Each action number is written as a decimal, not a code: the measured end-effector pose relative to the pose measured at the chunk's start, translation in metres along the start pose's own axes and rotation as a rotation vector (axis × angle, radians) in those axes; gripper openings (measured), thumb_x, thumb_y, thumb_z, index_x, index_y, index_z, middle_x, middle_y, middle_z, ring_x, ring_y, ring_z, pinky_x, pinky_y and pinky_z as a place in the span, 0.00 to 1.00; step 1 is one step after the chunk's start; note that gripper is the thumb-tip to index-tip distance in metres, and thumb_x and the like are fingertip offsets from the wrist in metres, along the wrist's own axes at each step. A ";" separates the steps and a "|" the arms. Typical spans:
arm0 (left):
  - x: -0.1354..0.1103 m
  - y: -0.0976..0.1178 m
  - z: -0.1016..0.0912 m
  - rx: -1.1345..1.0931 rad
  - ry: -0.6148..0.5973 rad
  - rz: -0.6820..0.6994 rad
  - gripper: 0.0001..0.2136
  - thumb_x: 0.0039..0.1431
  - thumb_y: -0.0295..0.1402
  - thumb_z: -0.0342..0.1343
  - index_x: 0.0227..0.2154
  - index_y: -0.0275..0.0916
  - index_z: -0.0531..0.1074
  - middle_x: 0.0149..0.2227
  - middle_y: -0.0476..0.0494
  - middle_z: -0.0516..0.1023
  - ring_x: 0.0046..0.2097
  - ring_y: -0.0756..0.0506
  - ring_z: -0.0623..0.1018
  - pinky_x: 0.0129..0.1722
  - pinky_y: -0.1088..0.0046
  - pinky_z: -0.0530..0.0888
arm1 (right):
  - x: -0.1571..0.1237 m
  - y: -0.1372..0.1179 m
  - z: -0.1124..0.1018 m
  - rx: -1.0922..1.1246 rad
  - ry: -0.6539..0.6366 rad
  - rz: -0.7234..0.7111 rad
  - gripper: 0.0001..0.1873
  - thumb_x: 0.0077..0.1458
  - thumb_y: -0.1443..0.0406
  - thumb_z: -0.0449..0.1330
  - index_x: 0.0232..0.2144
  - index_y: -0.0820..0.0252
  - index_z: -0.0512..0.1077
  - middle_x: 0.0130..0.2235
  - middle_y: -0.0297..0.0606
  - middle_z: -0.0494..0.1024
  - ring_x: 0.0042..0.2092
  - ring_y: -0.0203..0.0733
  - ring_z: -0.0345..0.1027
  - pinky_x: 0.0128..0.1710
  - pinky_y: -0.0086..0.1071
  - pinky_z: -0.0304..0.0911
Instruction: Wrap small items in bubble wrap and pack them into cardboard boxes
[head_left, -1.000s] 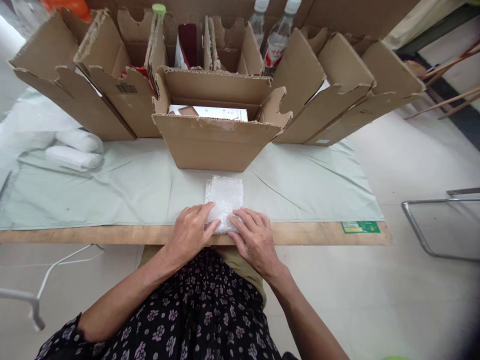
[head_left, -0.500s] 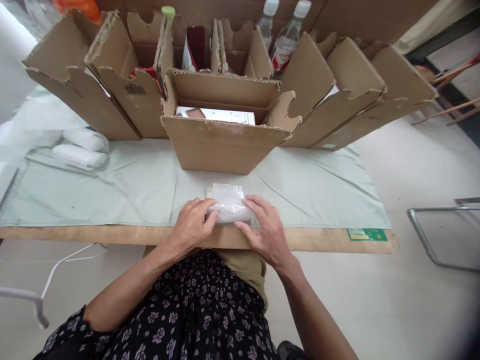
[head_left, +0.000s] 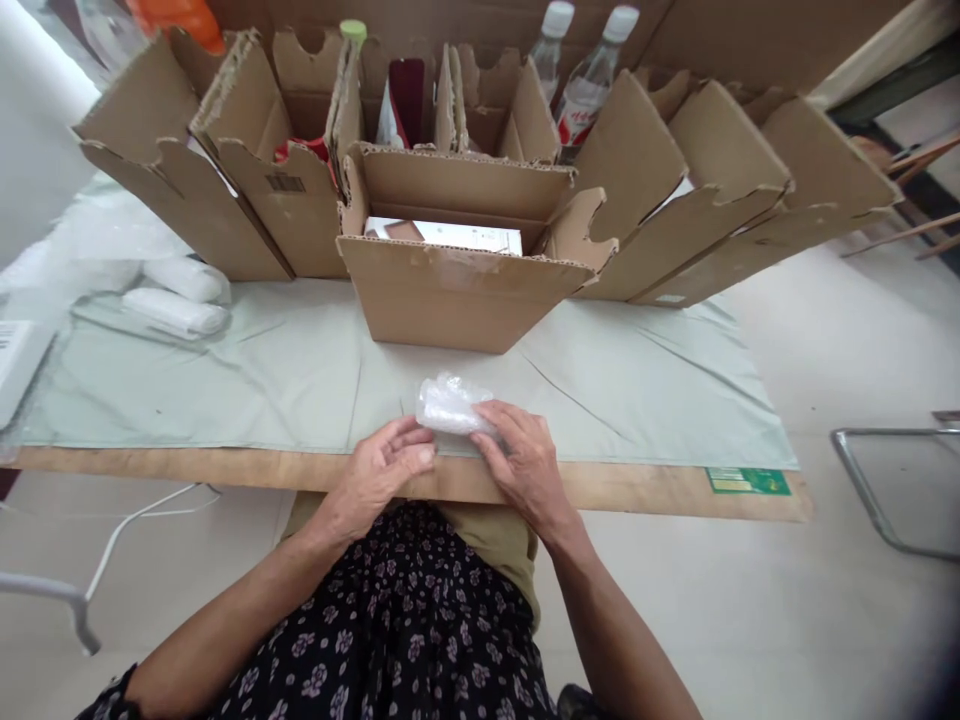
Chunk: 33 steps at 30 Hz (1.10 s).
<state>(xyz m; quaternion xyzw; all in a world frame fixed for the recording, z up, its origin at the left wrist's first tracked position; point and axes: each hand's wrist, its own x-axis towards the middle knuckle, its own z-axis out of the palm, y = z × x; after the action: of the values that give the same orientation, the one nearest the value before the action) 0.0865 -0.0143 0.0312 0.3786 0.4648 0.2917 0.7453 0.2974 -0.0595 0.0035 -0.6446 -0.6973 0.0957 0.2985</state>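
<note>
1. The bubble wrap (head_left: 450,405), bunched into a small clear bundle, sits at the centre of the clock, over the desk's (head_left: 300,470) near side. Whether anything is inside it cannot be told.
2. At about 4 o'clock, the right hand (head_left: 523,462) has its grip closed on the bundle's right end, thumb on the near side and fingers across the top.
3. At about 8 o'clock, the left hand (head_left: 382,470) is half curled, its grip narrow with nothing seen in it; its fingertips are at or just beside the bundle's near left corner, and contact cannot be told.
4. For neat handling, the left grip would do well to match the right, pressing evenly on both ends so that the bundle stays square. The plastic looks springy, so easing off on one side could let it unfurl. A light, steady squeeze should spare the bubbles.
5. Under it, a pale green cloth (head_left: 285,390) covers most of the desk.
6. At 12 o'clock, well apart from both hands, stands an open carton (head_left: 457,300) with a white box (head_left: 465,238) inside.
</note>
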 end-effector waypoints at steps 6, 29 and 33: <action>0.006 -0.011 0.022 -0.364 0.022 -0.036 0.25 0.43 0.37 0.77 0.44 0.37 0.78 0.43 0.43 0.84 0.45 0.44 0.81 0.52 0.67 0.74 | -0.023 -0.026 -0.006 0.123 -0.046 -0.006 0.13 0.67 0.62 0.58 0.50 0.53 0.78 0.51 0.42 0.82 0.52 0.49 0.75 0.51 0.45 0.68; 0.027 0.091 0.012 0.649 -0.007 1.122 0.31 0.63 0.32 0.61 0.68 0.45 0.61 0.66 0.36 0.70 0.66 0.37 0.71 0.66 0.55 0.67 | 0.088 -0.016 -0.145 0.367 0.447 0.127 0.14 0.57 0.59 0.69 0.46 0.48 0.79 0.38 0.32 0.82 0.35 0.38 0.75 0.35 0.30 0.71; 0.058 0.148 0.022 1.181 0.188 1.340 0.20 0.67 0.40 0.58 0.56 0.35 0.72 0.64 0.28 0.73 0.69 0.30 0.67 0.69 0.45 0.61 | 0.153 -0.005 -0.165 0.021 0.405 0.118 0.15 0.55 0.58 0.67 0.45 0.55 0.78 0.36 0.35 0.81 0.33 0.40 0.72 0.34 0.33 0.67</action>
<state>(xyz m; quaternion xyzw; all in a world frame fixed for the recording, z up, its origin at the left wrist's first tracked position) 0.1170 0.1055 0.1340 0.8664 0.2800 0.4088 0.0616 0.3837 0.0445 0.1840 -0.6873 -0.5831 -0.0113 0.4329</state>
